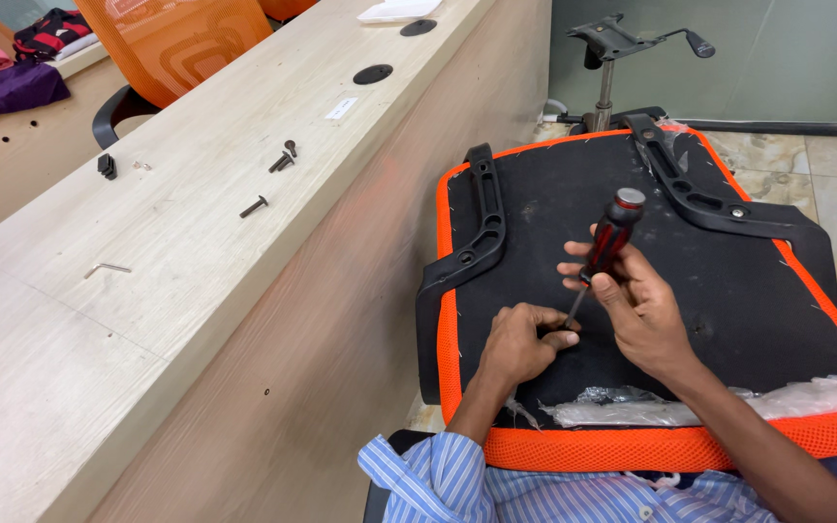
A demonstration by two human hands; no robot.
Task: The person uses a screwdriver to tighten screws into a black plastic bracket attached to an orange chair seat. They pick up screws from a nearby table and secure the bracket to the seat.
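An upturned office-chair seat (728,291), black underneath with an orange mesh rim, rests on my lap. My right hand (632,300) grips a screwdriver (610,237) with a red and black handle, its tip pointing down at the seat's underside. My left hand (520,339) rests on the seat with fingertips pinched at the screwdriver's tip; what they hold is hidden. Black plastic armrest brackets are fixed at the left (481,223) and the right (709,199) of the seat.
A light wooden desk (147,291) runs along my left, carrying loose black bolts (283,160), another bolt (254,205), a hex key (107,268) and a small black part (107,166). A chair base with its tilt mechanism (612,44) stands behind the seat. An orange chair back (176,39) is beyond the desk.
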